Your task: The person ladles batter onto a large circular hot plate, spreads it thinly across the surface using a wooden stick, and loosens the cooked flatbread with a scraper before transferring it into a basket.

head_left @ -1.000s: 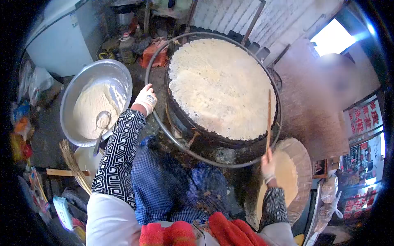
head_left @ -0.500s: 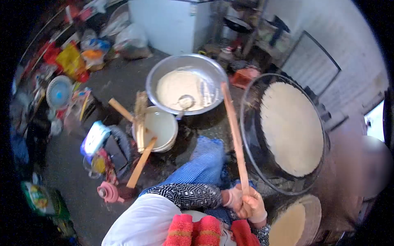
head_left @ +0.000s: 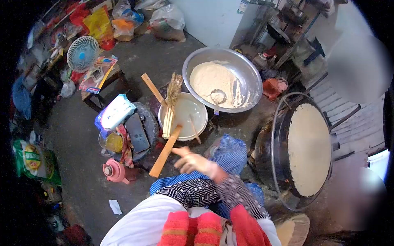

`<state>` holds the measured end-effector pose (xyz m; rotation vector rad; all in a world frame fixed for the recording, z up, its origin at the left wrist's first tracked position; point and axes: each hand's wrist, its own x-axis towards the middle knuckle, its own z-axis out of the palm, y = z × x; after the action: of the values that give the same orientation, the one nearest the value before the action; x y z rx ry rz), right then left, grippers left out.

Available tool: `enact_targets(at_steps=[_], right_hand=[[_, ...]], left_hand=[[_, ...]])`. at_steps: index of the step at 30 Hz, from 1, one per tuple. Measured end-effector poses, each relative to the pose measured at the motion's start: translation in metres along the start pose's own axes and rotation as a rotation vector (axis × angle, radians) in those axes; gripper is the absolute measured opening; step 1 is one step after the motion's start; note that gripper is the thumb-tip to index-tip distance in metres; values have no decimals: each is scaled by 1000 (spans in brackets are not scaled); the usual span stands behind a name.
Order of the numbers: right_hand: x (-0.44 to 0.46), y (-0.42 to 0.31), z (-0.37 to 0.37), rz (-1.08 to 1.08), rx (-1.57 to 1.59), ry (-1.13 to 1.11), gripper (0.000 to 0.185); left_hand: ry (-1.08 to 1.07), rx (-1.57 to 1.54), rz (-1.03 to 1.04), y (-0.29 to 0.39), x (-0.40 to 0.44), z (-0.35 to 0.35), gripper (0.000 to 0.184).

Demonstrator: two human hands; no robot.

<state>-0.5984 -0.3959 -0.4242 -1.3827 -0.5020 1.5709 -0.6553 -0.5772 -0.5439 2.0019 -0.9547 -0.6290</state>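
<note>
Hovering by the flat wooden strip (head_left: 166, 152), right hand (head_left: 193, 162) is part open, index finger extended, others curled, nothing visibly gripped. Contact unclear. Strip slants against the rim of the white bucket (head_left: 204, 107); straw brush (head_left: 172, 96) also lies across that rim. Metal bowl (head_left: 257, 82) with batter (head_left: 211, 80) and ladle (head_left: 218, 96) is just beside the bucket. Left hand hidden behind right forearm; can't tell its state.

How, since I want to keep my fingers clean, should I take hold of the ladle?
Probably best to grip the ladle by its handle, from the person's side of the bowl: the handle reaches the rim on that side, while the cup sits in the batter.
</note>
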Motion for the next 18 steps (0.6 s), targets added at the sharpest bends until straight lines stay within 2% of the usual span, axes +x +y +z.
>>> enact_targets(at_steps=[1,2,4,5,7,9,11,12,14,15,17,18], right_hand=[[26,12,15,-16,-116,-56,53],[50,22,33,-132,-319,-108,52],[70,36,46,-363,-493,-127,47],[70,40,43,-473,-455,-89,47],[18,-1,32,-351,-294,33,44],[-45,-6,11,-572,133,16,50],[-128,-12,6,-482,431,201,50],[-173,24,-1,-535,264,350,47],[-251,33,3,-583,213,340,39],[-288,9,17,-591,325,174,33],[-344,30,21,-695,-27,127,39],[-362,47,33,-793,-3,197,37]], left_hand=[[-7,-5,6,1,-2,5,21],[-14,-10,7,5,-6,3,22],[-25,-19,8,3,-8,7,23],[-27,-22,9,3,-10,7,24],[-31,-28,8,-1,-10,13,26],[-34,-22,-1,-4,-13,10,28],[-45,1,-6,-11,-12,7,30],[-58,18,-9,-16,-10,6,31],[-78,51,-14,-25,-5,6,33],[-82,61,-14,-32,-2,8,34],[-82,78,-10,-44,1,6,36],[-74,85,-1,-51,3,6,37]])
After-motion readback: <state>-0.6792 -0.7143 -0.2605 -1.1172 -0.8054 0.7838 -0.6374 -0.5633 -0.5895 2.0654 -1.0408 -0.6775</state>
